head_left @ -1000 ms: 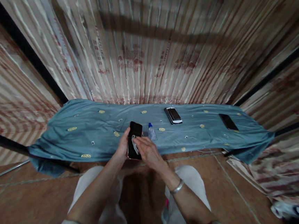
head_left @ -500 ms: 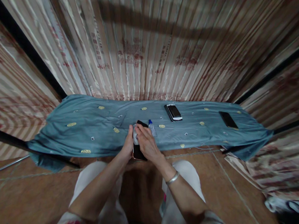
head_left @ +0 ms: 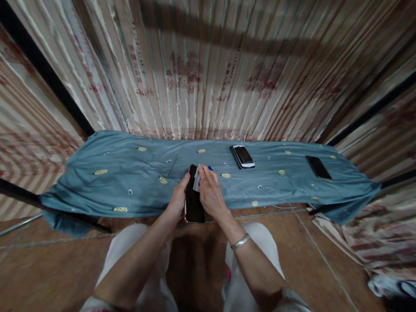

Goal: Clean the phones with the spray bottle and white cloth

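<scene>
Counting it up, there are three phones total: one dark phone (head_left: 193, 204) held over the near edge, one silver-edged phone (head_left: 242, 156) lying on the blue cloth (head_left: 118, 177), and one more black phone (head_left: 318, 167) further along to the right. There's just one small white wipe (head_left: 196, 183) and one bottle, of which only a blue cap (head_left: 210, 168) peeks out. Two hands, a left hand (head_left: 178, 199) and a right hand (head_left: 210, 192), and one bracelet (head_left: 240, 242).
</scene>
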